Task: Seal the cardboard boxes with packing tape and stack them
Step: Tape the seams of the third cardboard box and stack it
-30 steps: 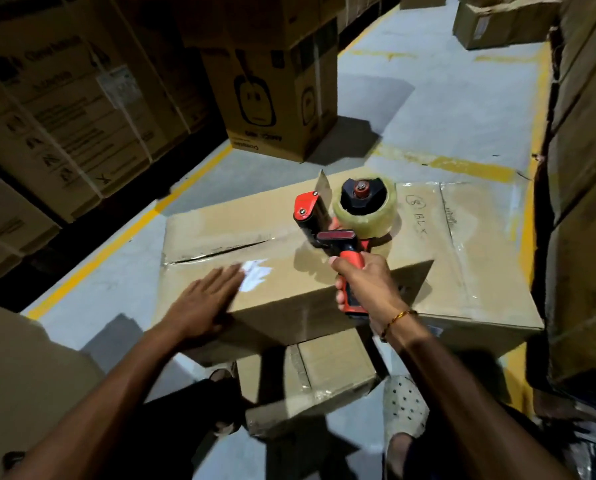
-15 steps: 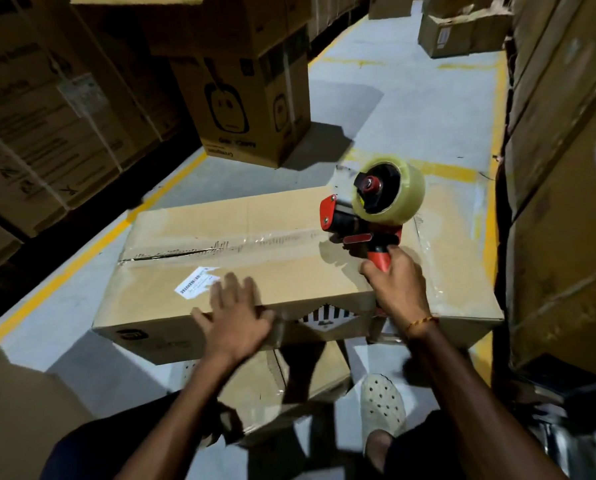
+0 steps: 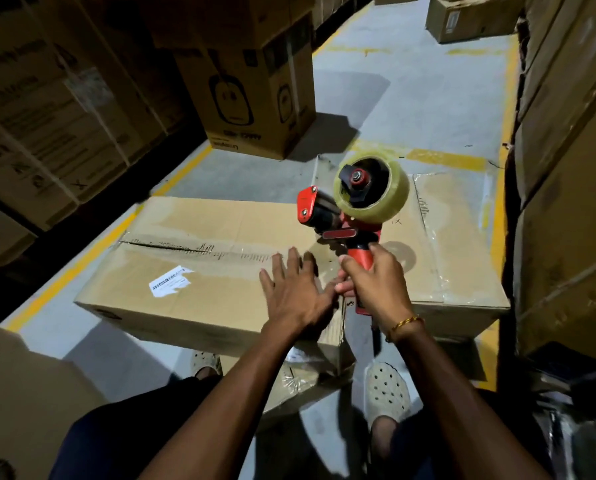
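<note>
My right hand hides most of the red tape-gun handle. The white barcode label on the long brown cardboard box is too small to read; my left hand covers that box's near edge.

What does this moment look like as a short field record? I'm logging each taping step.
setting: warehouse aisle, stacked cartons both sides
box: cardboard box on smaller box, seam split at left
label: white barcode sticker on top
right hand: grips red tape dispenser, raised above box
left hand: fingers spread over box top
floor: grey, yellow lines
</note>
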`<state>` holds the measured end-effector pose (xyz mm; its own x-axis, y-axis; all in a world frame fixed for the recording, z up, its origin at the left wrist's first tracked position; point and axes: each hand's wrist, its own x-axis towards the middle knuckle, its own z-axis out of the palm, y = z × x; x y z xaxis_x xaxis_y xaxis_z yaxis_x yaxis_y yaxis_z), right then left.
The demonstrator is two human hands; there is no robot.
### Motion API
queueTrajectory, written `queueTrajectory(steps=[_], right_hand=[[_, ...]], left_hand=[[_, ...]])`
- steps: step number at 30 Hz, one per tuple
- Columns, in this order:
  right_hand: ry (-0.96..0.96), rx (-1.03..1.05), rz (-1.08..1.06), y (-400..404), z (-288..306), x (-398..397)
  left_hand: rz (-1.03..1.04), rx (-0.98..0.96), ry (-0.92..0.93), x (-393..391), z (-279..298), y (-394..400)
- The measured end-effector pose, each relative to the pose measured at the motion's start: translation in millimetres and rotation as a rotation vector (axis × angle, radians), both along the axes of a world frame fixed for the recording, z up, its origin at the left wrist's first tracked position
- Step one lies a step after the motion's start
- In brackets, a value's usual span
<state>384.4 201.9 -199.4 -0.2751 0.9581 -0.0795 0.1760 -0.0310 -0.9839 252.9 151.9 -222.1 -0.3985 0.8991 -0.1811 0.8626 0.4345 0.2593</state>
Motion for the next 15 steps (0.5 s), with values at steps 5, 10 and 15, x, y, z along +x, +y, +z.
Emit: queueTrajectory(steps=[5, 10, 15], right_hand=[[-0.199, 0.129, -0.079, 20, -14, 13], [-0.229, 0.156, -0.080, 26, -17, 16], [-0.190, 0.199, 0.024, 15, -13, 9]], left_hand=[[-0.166, -0.200, 0.067, 16, -2, 19], [-0.260, -0.276, 0.077, 6, 4, 16], [-0.456, -0.335, 0.153, -15, 8, -9]])
